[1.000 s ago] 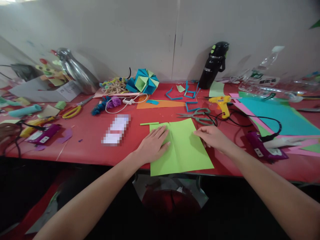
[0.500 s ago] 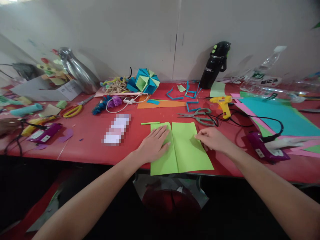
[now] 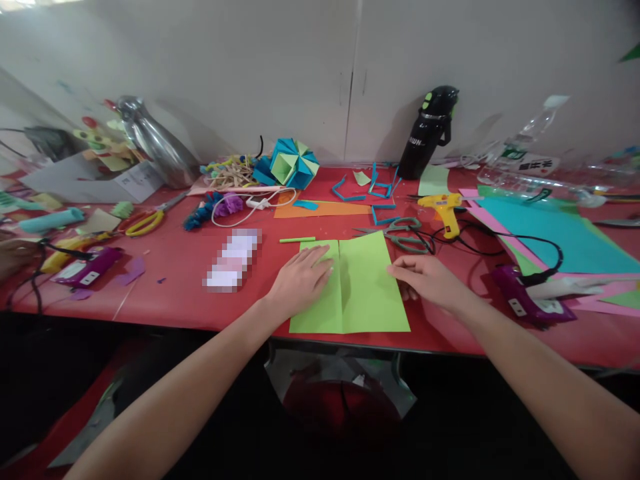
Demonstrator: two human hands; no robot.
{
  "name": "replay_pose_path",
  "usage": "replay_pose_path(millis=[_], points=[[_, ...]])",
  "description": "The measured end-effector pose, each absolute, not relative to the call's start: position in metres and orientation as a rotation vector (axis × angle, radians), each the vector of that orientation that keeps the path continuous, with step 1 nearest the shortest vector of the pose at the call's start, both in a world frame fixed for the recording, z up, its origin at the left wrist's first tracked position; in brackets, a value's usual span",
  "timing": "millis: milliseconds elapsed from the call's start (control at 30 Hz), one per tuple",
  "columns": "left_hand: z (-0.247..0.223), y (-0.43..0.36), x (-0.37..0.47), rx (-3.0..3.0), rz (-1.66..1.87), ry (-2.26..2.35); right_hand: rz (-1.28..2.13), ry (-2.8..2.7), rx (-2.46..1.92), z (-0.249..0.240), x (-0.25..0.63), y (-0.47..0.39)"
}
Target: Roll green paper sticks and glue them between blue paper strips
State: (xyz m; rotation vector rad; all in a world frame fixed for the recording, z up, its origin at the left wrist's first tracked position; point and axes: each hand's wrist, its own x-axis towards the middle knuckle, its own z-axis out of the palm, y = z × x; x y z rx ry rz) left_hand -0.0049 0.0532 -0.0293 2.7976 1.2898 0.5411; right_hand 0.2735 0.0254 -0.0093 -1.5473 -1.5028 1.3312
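A lime-green sheet of paper [image 3: 373, 293] with a crease down it lies on the red table, close to the front edge. My left hand [image 3: 301, 280] rests flat on its left part, fingers stretched out. At the sheet's right edge, my right hand [image 3: 420, 277] pinches the paper between thumb and forefinger, and the right part is slightly lifted. Just beyond the sheet lies a thin rolled green paper stick [image 3: 297, 240]. Scissors with grey-green handles [image 3: 407, 235] lie behind the sheet's right corner, their blades partly covered by it.
A yellow glue gun [image 3: 445, 212] with a black cord lies right of the scissors. Coloured sheets [image 3: 565, 230] and a purple power strip [image 3: 530, 297] are at the right. A blurred-out phone-like rectangle [image 3: 234, 260] lies left. A black bottle [image 3: 427, 133] stands behind. Another person's hand [image 3: 17, 253] is far left.
The green sheet has shifted slightly left and away from the table's front edge, and its right part has swung up at the back, covering the scissor blades. My left hand moved a little left.
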Motion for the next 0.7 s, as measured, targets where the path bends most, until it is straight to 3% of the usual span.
replay_pose_path(millis=[167,700], points=[[-0.027,0.046,-0.004,2.795,0.502,1.237,1.173,-1.543,-1.527,-0.011,0.272,0.028],[-0.037,0.047,0.0,2.741,0.111,1.35,1.275,-1.565,-1.765,-0.024,0.274,0.035]])
